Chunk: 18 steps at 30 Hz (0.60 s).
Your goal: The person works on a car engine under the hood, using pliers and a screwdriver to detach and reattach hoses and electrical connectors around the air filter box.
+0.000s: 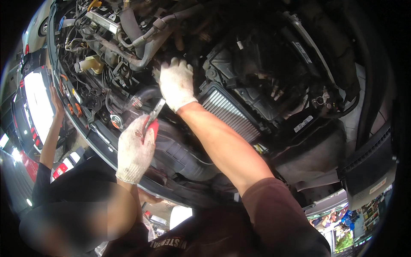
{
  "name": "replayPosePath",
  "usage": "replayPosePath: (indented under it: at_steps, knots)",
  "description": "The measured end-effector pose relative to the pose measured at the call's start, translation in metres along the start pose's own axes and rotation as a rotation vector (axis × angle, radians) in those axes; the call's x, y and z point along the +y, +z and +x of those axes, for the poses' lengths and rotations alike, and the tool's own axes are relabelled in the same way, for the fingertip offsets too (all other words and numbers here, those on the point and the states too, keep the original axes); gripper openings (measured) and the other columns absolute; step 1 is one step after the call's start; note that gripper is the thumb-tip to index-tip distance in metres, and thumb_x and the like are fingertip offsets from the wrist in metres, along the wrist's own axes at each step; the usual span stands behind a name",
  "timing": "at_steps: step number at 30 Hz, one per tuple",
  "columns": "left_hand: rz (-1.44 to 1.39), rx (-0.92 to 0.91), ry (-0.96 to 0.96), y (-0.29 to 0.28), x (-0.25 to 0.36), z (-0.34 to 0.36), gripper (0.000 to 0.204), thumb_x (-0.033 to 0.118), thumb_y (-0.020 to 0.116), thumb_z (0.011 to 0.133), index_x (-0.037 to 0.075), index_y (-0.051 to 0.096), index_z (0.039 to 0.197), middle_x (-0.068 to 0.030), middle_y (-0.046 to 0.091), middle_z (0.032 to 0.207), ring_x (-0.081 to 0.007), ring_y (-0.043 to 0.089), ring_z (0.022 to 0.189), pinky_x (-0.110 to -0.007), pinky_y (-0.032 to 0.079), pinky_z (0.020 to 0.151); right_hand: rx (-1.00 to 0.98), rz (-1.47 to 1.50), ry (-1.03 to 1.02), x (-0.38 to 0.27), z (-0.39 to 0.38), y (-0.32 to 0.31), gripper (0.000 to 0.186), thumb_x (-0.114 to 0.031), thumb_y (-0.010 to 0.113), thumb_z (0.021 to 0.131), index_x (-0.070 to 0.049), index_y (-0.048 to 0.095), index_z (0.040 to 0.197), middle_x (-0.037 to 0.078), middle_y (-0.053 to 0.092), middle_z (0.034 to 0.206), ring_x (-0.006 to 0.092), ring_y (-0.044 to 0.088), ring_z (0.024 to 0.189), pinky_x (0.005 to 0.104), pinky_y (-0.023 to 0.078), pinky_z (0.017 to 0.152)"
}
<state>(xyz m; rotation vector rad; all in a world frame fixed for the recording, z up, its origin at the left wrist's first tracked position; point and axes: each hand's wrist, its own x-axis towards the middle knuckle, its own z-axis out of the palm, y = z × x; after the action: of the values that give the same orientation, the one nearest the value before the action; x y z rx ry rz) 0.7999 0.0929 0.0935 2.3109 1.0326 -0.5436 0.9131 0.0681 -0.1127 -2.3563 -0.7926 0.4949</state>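
My left hand, in a white knitted work glove, is closed round a hand tool with a flat silver metal shaft and a red part at the grip. The tool points up and away over the engine bay; its exact kind is not clear. Further in, my right hand, gloved alike, reaches down among dark engine parts. Its thumb stands apart from the bent, slightly spread fingers, whose tips are partly lost in shadow. No object shows in it. Right of that hand lies a pleated air filter in a black frame.
Hoses and pipes crowd the far left of the bay. A round radiator cap sits left of my left hand. The car's front edge curves along the near side. Another person leans in at left, a bare hand on that edge.
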Motion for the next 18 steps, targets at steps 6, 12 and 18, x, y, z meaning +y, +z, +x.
replayPosePath:
  at_steps: [6, 12, 18]
  knots:
    - [-0.278, -0.016, -0.085, 0.007, -0.006, 0.002, 0.028, 0.017, 0.058, 0.108, -0.001, 0.072, 0.124, -0.0029, 0.073, 0.090, -0.0087, 0.055, 0.071, -0.028, 0.046, 0.068, 0.051, 0.065, 0.003, -0.007, -0.017, 0.020, 0.025, -0.015, 0.061, 0.098, -0.003, 0.071, 0.117, 0.020, 0.066, 0.123, 0.0347, 0.069, 0.103, 0.0494, 0.056, 0.092]
    - [-1.049, -0.235, -0.290, 0.005, 0.000, 0.007, 0.045, 0.032, 0.062, 0.110, -0.006, 0.066, 0.131, -0.0127, 0.074, 0.100, -0.0189, 0.072, 0.083, -0.033, 0.059, 0.081, -0.043, -0.159, -0.207, 0.003, -0.033, 0.004, 0.048, -0.014, 0.056, 0.096, 0.004, 0.064, 0.139, 0.026, 0.064, 0.140, 0.0354, 0.067, 0.112, 0.0484, 0.054, 0.099]
    - [-1.454, -0.415, -0.315, 0.013, -0.026, 0.029, 0.042, 0.031, 0.061, 0.108, -0.004, 0.069, 0.130, -0.0123, 0.076, 0.100, -0.0171, 0.072, 0.080, -0.031, 0.058, 0.071, -0.096, 0.692, 0.039, 0.019, -0.039, -0.035, 0.036, -0.007, 0.056, 0.100, 0.005, 0.067, 0.132, 0.029, 0.067, 0.136, 0.0441, 0.069, 0.121, 0.0467, 0.056, 0.106]
